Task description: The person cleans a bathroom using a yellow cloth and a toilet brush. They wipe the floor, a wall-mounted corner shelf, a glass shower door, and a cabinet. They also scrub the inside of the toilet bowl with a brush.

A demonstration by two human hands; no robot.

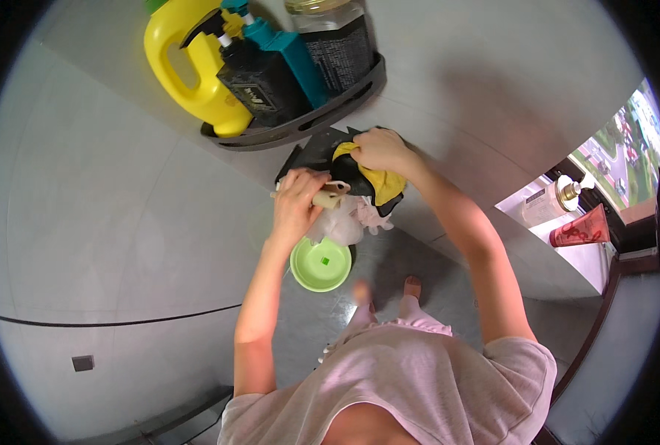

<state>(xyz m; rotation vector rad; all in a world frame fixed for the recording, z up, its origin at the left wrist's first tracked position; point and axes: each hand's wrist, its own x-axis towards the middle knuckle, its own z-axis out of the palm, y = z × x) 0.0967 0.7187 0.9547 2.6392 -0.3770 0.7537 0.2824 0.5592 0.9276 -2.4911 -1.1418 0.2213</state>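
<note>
Near a lower black corner shelf [316, 150], both hands are at work. My right hand [382, 150] is closed on a yellow cloth [384, 184], which drapes over a black edge or black item beneath it. My left hand [298, 202] curls around a cream-coloured plastic piece [327, 199] with a looped end; its exact kind is unclear. Just below the hands hang a white mesh bath puff [339, 225] and a pale pink one [370, 215]. The fingers of both hands are partly hidden.
Above, a black corner shelf [300, 127] holds a yellow jug [196, 107], a black pump bottle [261, 85], a teal pump bottle [300, 63] and a jar [335, 48]. A green basin [309, 276] sits low down. On the right ledge are a clear bottle [543, 204] and red tube [578, 228].
</note>
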